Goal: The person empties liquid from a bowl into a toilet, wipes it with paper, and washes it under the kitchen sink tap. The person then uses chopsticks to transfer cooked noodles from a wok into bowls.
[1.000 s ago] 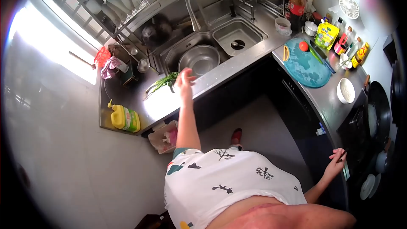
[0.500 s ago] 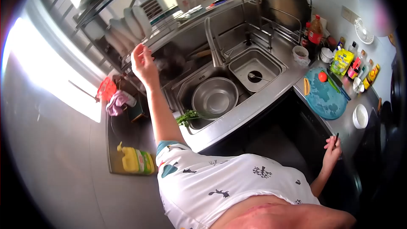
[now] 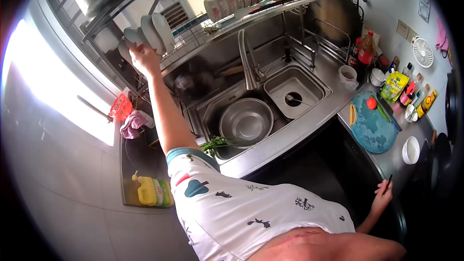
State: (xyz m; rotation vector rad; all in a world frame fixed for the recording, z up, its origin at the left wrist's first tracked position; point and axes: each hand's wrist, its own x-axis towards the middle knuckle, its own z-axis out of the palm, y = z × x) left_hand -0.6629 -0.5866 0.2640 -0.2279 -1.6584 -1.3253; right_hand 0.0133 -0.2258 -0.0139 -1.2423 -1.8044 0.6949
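My left hand (image 3: 145, 59) is raised to the upper-left rack, at the lower edges of the upright plates (image 3: 162, 31). Its fingers are apart, and no firm hold on a plate can be made out. Low on the right, by the counter edge, my right hand (image 3: 382, 199) is closed round a thin dark object (image 3: 389, 181). Below my left forearm, green leafy vegetables (image 3: 215, 143) lie at the left edge of the sink, next to a metal basin (image 3: 246, 122).
A metal faucet (image 3: 247, 63) rises behind the double sink. On the right counter are a blue cutting board (image 3: 369, 133) with a tomato (image 3: 371, 103), a white bowl (image 3: 411, 150) and several bottles. A yellow jug (image 3: 152, 192) stands at the lower left.
My left hand has gone from above the vegetables up and left to the plates. The view has shifted to show more of the rack. My right hand still holds the dark object.
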